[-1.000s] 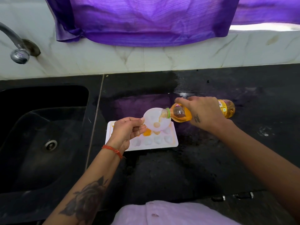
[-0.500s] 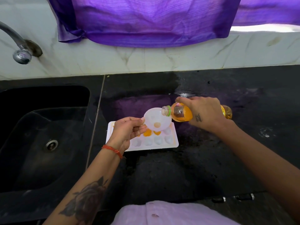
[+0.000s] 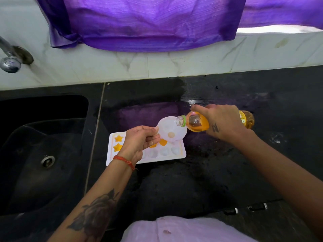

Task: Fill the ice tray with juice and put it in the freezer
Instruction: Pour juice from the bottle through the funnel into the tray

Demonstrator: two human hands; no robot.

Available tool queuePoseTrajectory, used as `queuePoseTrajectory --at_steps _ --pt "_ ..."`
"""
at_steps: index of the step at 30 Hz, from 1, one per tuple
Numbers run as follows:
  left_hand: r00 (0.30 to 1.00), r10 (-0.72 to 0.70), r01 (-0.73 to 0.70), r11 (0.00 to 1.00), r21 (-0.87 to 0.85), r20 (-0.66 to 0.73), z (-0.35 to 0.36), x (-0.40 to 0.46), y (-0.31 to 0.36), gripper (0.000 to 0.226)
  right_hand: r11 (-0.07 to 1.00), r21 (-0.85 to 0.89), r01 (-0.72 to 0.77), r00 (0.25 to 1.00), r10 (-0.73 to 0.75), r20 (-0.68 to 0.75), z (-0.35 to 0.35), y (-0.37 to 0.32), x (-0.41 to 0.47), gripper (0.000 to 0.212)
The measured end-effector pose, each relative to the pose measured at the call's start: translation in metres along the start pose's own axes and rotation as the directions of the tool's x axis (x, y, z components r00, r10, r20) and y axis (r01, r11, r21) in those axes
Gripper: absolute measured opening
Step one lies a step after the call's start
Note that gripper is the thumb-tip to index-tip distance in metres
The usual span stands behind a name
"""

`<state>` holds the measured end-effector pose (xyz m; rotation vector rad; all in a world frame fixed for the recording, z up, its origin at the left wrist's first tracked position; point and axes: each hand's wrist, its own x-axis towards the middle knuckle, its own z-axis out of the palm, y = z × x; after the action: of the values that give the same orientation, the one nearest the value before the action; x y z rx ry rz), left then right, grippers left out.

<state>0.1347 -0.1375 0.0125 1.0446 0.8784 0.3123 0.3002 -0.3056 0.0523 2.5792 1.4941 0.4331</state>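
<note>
A white ice tray (image 3: 181,152) with star and heart moulds lies on the black counter (image 3: 183,186). Several of its cells hold orange juice; the front-right ones look empty. My left hand (image 3: 139,140) pinches the edge of a white funnel (image 3: 172,128) held over the tray's back row. My right hand (image 3: 222,121) grips a plastic juice bottle (image 3: 195,122), uncapped with a green neck ring, lying almost level with its mouth over the funnel. Orange juice fills the bottle's lower side. My left hand hides the tray's middle cells.
A black sink (image 3: 42,154) with a drain sits to the left, and a chrome tap (image 3: 9,62) hangs over it. Purple cloth (image 3: 148,23) drapes over the white marble backsplash. The counter looks wet behind the bottle. Cabinet handles (image 3: 244,208) show at the front edge.
The bottle's neck has lifted slightly from its steeper pouring tilt, and juice has gathered in the funnel's spout. The funnel stays over the tray's back row, and both hands keep their holds.
</note>
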Motion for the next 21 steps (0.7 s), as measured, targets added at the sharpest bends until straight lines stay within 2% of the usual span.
queuePoseTrajectory --at_steps 9,21 --pt "1.000 -0.006 0.006 1.000 0.012 0.000 0.011 0.003 -0.002 0.005 0.999 -0.044 -0.009 0.999 0.011 0.031 -0.001 0.007 -0.003 0.061" --pt "1.000 -0.024 0.024 0.999 0.024 -0.007 0.014 0.003 -0.002 0.003 1.000 -0.007 -0.020 1.000 0.020 0.015 0.003 0.010 -0.003 0.060"
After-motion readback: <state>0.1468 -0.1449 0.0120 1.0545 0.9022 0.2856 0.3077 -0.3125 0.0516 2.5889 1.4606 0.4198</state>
